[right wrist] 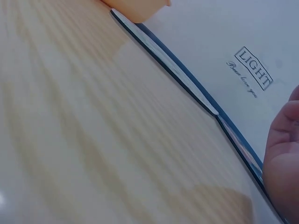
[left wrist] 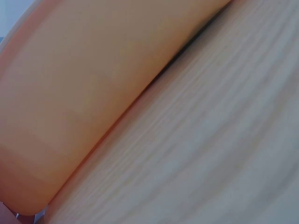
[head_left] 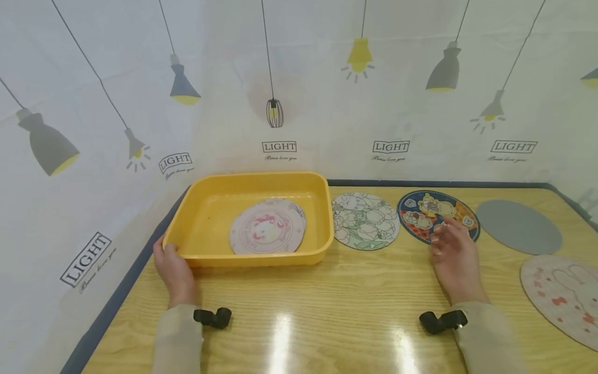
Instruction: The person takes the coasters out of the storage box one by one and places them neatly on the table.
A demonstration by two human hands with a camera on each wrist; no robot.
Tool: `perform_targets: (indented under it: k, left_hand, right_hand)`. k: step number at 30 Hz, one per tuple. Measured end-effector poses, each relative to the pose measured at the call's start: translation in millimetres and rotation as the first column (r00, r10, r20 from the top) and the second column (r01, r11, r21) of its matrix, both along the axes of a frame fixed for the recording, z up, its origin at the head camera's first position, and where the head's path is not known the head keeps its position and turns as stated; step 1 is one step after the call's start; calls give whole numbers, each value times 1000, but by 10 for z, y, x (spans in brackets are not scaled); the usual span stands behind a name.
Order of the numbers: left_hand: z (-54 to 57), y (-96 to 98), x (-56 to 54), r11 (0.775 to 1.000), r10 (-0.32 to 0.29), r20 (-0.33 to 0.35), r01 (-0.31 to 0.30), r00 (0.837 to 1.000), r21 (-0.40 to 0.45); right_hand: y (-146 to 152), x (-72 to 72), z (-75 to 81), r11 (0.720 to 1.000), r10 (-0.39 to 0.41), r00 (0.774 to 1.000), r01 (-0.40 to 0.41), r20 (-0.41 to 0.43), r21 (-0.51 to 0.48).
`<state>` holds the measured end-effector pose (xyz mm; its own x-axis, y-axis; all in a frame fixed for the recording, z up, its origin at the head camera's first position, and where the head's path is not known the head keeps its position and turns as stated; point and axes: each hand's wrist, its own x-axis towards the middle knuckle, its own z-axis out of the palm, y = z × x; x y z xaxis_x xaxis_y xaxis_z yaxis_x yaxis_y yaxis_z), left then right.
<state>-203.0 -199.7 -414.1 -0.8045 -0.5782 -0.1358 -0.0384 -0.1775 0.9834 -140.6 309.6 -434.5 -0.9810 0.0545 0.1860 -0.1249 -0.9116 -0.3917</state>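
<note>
A yellow plastic bin (head_left: 254,259) stands on the table at the back left. Inside it lies a round pink mat (head_left: 267,228) with a printed figure. My left hand (head_left: 175,272) grips the bin's front left corner, partly hidden by its edge. In the left wrist view the outer wall of the bin (left wrist: 93,84) fills the upper left. My right hand (head_left: 455,259) is over the front part of a round blue and orange mat (head_left: 427,202), its fingers loosely bent and holding nothing. Left of that mat lies a round mat with a flower print (head_left: 366,221).
Farther right lie a plain grey round mat (head_left: 518,226) and a pinkish mat with a rabbit drawing (head_left: 560,301). A white curtain printed with lamps (head_left: 317,119) closes off the table's back and sides. The wooden tabletop (head_left: 317,306) stretches in front of the bin.
</note>
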Motion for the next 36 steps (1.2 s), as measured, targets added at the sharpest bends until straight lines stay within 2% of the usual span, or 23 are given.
perform_targets:
  k: [7,11,17,22,26,31,33,36]
  left_hand:
    - [13,8,3,1000,-4,0,4,1000,14]
    - [28,23,-24,1000,-11,-2,11,1000,12]
    - [8,6,52,1000,-23,42,24,999,-20]
    - [17,19,73,999,-42,22,43,999,-19]
    - [4,26,68,999,-46,23,47,999,-16]
    - [6,21,67,998,-43,34,44,999,-33]
    - [7,14,64,999,-40,26,41,999,-33]
    - [12,0,48,999,-38,16,38,999,-35]
  right_hand:
    - [-195,-152,18,999,-28,998,26,53,48]
    - [-222,-219,32,996,-39,998,35,45,80]
    - [-277,-183,-11,988,-35,997,23,73,155]
    - [-348,-215,16,970,-33,996,11,87,242]
    - [-418,-247,24,964,-10,996,-14,89,264]
    - [-563,-270,169,950,53,998,-58,26,307]
    - [-645,-282,266,935,86,996,-82,4,345]
    - [-769,-303,391,904,98,995,-97,19,417]
